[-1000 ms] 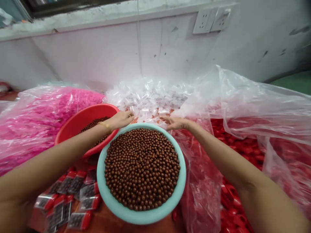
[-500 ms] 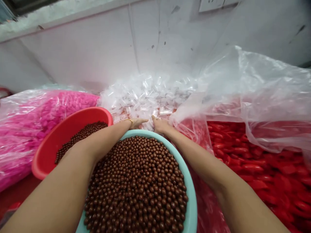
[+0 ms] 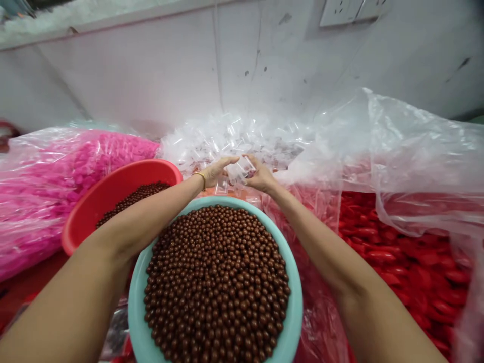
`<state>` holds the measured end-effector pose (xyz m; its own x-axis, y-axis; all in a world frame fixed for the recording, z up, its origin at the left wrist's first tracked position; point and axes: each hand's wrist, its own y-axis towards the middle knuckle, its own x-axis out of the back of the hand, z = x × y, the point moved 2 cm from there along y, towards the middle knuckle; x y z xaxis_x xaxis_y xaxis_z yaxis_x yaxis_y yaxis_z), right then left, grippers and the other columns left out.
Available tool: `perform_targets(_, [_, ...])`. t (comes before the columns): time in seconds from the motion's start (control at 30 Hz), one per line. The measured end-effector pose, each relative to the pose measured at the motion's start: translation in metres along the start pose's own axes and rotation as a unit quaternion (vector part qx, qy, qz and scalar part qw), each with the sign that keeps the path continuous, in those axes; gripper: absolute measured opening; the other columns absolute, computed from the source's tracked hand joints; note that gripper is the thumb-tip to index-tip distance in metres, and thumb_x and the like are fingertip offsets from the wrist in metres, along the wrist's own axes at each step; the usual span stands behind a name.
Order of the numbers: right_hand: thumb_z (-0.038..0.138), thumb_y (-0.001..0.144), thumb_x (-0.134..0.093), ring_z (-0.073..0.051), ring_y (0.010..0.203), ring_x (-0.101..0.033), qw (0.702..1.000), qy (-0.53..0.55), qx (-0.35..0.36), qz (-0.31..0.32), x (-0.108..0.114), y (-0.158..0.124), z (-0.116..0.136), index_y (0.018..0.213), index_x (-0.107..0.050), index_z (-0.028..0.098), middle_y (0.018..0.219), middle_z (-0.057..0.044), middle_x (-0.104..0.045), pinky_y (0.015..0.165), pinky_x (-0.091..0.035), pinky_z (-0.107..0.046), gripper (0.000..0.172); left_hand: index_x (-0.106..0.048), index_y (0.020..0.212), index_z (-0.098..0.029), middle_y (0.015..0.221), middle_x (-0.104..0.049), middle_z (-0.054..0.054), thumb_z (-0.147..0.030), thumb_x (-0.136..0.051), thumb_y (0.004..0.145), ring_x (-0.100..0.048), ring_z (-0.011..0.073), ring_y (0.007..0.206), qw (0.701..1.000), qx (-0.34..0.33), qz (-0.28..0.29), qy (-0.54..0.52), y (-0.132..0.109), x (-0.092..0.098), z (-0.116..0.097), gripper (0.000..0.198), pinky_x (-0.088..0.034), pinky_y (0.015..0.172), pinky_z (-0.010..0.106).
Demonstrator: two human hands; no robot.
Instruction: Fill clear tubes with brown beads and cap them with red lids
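My left hand (image 3: 218,170) and my right hand (image 3: 259,176) reach over the teal bowl (image 3: 295,307), which is heaped with small brown balls (image 3: 217,285). Both hands are at the front of a pile of small clear plastic containers (image 3: 234,143), cupped toward each other around a bunch of them. The fingers curl round the clear pieces held between the two palms. A gold bangle sits on my left wrist.
A red bowl (image 3: 113,189) with more brown balls stands to the left of the teal one. A clear bag of pink pieces (image 3: 56,176) lies at far left, a bag of red pieces (image 3: 397,242) at right. A white wall with sockets (image 3: 351,10) stands behind.
Both hands have come together from apart and lifted a little, scooping clear containers between them. The camera has tipped closer over the teal bowl.
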<state>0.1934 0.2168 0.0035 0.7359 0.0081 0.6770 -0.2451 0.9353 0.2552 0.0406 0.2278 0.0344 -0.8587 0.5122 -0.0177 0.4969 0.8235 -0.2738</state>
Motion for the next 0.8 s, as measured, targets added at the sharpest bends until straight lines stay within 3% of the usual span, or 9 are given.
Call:
perform_targets(0.1, [0.023,0.063,-0.066,-0.021,0.1,-0.06,0.999,-0.035,0.013,-0.02,0.017,-0.021,0.027,0.14,-0.034,0.024,0.131,-0.005,-0.054,0.089,-0.048,-0.035,0.084,-0.042,0.126,-0.022,0.087,-0.06,0.004,-0.049,-0.053,0.081,-0.053,0.0108,0.055,0.995,-0.045,-0.03,0.089,-0.038,-0.004,-0.009,0.054,-0.041,0.046,0.021])
perform_targets(0.23, [0.027,0.066,-0.065,-0.025,0.1,-0.06,0.986,-0.156,0.051,0.026,0.013,-0.061,0.062,0.139,-0.038,0.023,0.127,-0.008,-0.057,0.085,-0.048,-0.039,0.078,-0.037,0.132,-0.021,0.099,-0.057,0.007,-0.048,-0.054,0.08,-0.051,0.0105,0.058,0.968,-0.039,-0.081,0.235,-0.091,-0.005,0.006,0.061,-0.04,0.044,0.02])
perform_targets(0.33, [0.031,0.073,-0.061,-0.029,0.102,-0.06,0.963,-0.245,0.087,0.066,0.0,-0.082,0.082,0.139,-0.04,0.024,0.119,-0.011,-0.06,0.084,-0.048,-0.041,0.069,-0.042,0.127,-0.013,0.083,-0.059,0.004,-0.044,-0.058,0.077,-0.051,0.0118,0.059,0.927,-0.043,-0.082,0.365,-0.124,-0.004,0.019,0.061,-0.043,0.05,0.022])
perform_targets(0.4, [0.035,0.075,-0.062,-0.031,0.103,-0.059,0.955,-0.264,0.104,0.084,-0.007,-0.089,0.091,0.139,-0.04,0.023,0.118,-0.012,-0.061,0.084,-0.047,-0.043,0.069,-0.048,0.121,-0.011,0.077,-0.06,0.003,-0.041,-0.058,0.076,-0.055,0.0145,0.065,0.88,-0.07,-0.083,0.463,-0.143,-0.002,0.023,0.055,-0.046,0.058,0.025])
perform_targets(0.5, [0.042,0.071,-0.068,-0.029,0.102,-0.06,0.967,-0.202,0.121,0.094,-0.013,-0.089,0.1,0.139,-0.04,0.019,0.125,-0.013,-0.058,0.086,-0.047,-0.042,0.077,-0.056,0.109,-0.011,0.092,-0.062,0.008,-0.036,-0.055,0.079,-0.058,0.0199,0.085,0.777,-0.144,-0.116,0.601,-0.172,-0.006,0.026,0.039,-0.047,0.076,0.031])
perform_targets(0.6, [0.041,0.069,-0.071,-0.023,0.097,-0.062,0.986,-0.06,0.123,0.095,-0.019,-0.086,0.107,0.132,-0.048,0.015,0.125,-0.013,-0.059,0.084,-0.049,-0.037,0.073,-0.062,0.098,-0.011,0.096,-0.061,0.011,-0.029,-0.047,0.085,-0.057,0.022,0.092,0.689,-0.206,-0.15,0.678,-0.2,-0.02,0.029,0.027,-0.045,0.082,0.033])
perform_targets(0.7, [0.037,0.069,-0.07,-0.021,0.098,-0.062,0.99,0.065,0.107,0.07,-0.023,-0.086,0.113,0.121,-0.057,0.011,0.118,-0.012,-0.063,0.083,-0.05,-0.035,0.06,-0.063,0.093,-0.012,0.088,-0.062,0.011,-0.022,-0.039,0.089,-0.058,0.0214,0.088,0.651,-0.225,-0.124,0.714,-0.217,-0.043,0.034,0.026,-0.045,0.079,0.033])
perform_targets(0.8, [0.033,0.072,-0.066,-0.02,0.093,-0.063,0.989,0.102,0.102,0.012,-0.017,-0.098,0.119,0.108,-0.064,0.01,0.104,-0.01,-0.069,0.082,-0.05,-0.035,0.042,-0.061,0.099,-0.012,0.093,-0.063,0.011,-0.013,-0.035,0.089,-0.058,0.0211,0.09,0.645,-0.208,-0.082,0.731,-0.219,-0.062,0.036,0.028,-0.045,0.078,0.032])
